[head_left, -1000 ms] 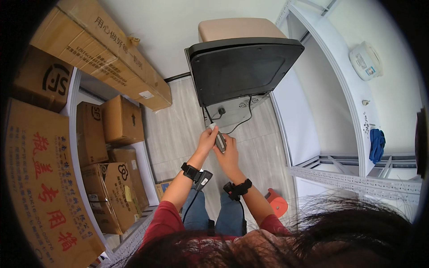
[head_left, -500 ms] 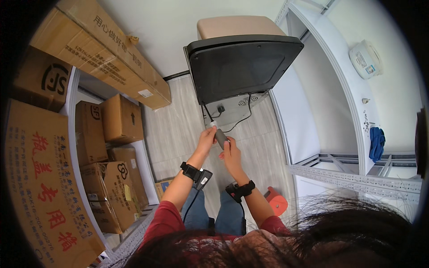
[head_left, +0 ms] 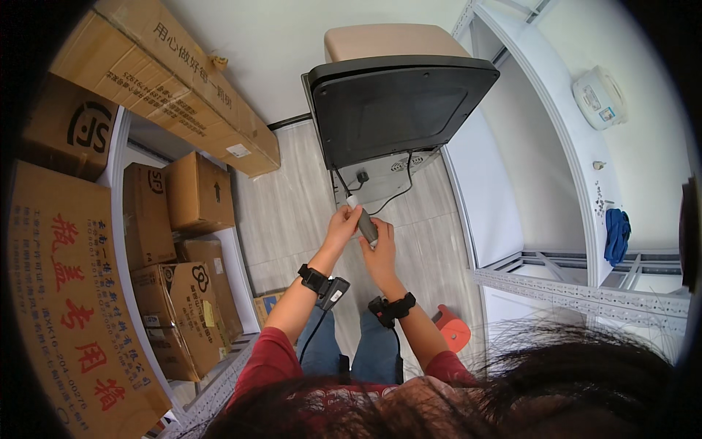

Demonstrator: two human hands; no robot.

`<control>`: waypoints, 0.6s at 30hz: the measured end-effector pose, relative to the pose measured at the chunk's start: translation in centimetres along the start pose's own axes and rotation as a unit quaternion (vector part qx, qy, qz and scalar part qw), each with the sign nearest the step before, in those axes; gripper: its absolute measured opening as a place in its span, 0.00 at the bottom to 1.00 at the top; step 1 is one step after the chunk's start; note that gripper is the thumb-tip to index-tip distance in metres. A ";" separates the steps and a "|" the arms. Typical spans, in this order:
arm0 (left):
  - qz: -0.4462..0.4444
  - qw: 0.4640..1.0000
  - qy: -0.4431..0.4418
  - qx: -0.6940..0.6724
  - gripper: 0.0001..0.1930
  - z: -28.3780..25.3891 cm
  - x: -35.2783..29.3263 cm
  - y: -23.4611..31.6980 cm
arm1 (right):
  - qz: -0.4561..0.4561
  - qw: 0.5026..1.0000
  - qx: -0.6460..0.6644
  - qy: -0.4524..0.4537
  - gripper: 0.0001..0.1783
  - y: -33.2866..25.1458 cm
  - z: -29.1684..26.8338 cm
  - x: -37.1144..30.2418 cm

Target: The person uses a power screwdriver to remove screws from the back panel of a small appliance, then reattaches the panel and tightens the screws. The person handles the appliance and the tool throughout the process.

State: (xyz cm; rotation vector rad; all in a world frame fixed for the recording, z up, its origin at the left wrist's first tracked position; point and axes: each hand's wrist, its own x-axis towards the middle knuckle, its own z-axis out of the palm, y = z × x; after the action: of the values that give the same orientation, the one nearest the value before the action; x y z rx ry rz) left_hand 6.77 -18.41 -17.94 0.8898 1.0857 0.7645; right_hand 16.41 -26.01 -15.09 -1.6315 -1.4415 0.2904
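A slim grey handle-like piece (head_left: pixel 366 225) with a white upper end (head_left: pixel 353 201) is in front of me, tilted down to the right. A thin black line, cord or shaft I cannot tell, runs from its white end up towards the black panel (head_left: pixel 398 110). My left hand (head_left: pixel 341 225) is closed on the upper part of the grey piece. At the lower end, my right hand (head_left: pixel 379 256) grips it with thumb and fingers. The panel's dark underside faces me, with a black cable (head_left: pixel 408 183) hanging below it.
Cardboard boxes (head_left: pixel 201 194) fill the shelf on the left, and a long carton (head_left: pixel 168 80) leans behind them. On the right-hand shelf are a white tub (head_left: pixel 598 99) and a blue bundle (head_left: pixel 617 235). A red object (head_left: pixel 452 331) lies on the floor near my right forearm.
The grey piece has shifted slightly right and down. My right hand has moved a little lower along it, so its pale lower end now shows. My left hand keeps its hold.
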 end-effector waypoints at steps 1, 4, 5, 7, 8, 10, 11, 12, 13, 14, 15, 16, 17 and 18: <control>0.022 1.000 -0.002 0.021 0.15 0.0 0.1 -0.2 | 0.069 0.997 0.041 -0.013 0.20 0.3 0.2 -0.3; 0.019 0.997 -0.032 -0.064 0.15 0.2 0.0 -0.1 | 0.268 0.948 0.142 -0.095 0.21 0.6 0.2 -0.6; 0.005 0.998 -0.023 -0.058 0.15 -0.1 0.0 -0.2 | 0.326 0.919 0.162 -0.151 0.21 -0.2 -0.6 0.4; -0.022 0.999 -0.003 -0.047 0.15 -0.7 0.0 -0.3 | 0.297 0.928 0.143 -0.175 0.22 -0.7 -0.8 0.8; -0.016 0.999 -0.006 -0.031 0.15 -0.5 0.0 -0.2 | 0.211 0.962 0.103 -0.139 0.22 -0.6 -0.7 0.4; -0.006 1.000 -0.011 0.002 0.15 0.0 0.1 0.0 | 0.107 0.989 0.054 -0.082 0.23 0.0 -0.5 -0.2; -0.010 1.000 -0.009 -0.019 0.15 0.1 0.1 0.0 | 0.092 0.993 0.047 -0.062 0.23 0.1 -0.3 -0.3; -0.014 0.999 -0.007 -0.041 0.15 0.2 0.1 0.0 | 0.076 0.995 0.040 -0.043 0.23 0.1 -0.2 -0.4; -0.019 0.998 -0.005 -0.062 0.15 0.3 0.1 0.0 | 0.181 0.974 0.098 -0.095 0.23 0.3 -0.2 -0.4; -0.022 0.997 0.002 -0.075 0.15 0.1 0.2 -0.2 | 0.282 0.936 0.153 -0.147 0.24 -0.3 -0.6 0.2; -0.026 0.996 0.009 -0.089 0.16 -0.1 0.2 -0.3 | 0.379 0.881 0.205 -0.196 0.24 -0.7 -0.8 0.5; -0.030 0.994 0.016 -0.103 0.16 -0.3 0.2 -0.5 | 0.303 0.925 0.158 -0.165 0.24 -0.6 -0.5 0.4; -0.022 0.997 0.019 -0.077 0.16 -0.1 0.2 -0.5 | 0.224 0.960 0.109 -0.129 0.25 -0.6 -0.2 0.2; -0.015 0.998 0.023 -0.052 0.17 0.2 0.2 -0.4 | 0.143 0.984 0.058 -0.092 0.25 -0.5 -0.1 0.1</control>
State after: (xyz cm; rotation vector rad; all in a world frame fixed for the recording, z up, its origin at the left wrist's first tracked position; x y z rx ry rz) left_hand 7.02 -18.51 -18.36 0.7689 1.0878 0.8127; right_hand 16.17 -26.05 -14.66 -1.7507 -1.2945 0.6916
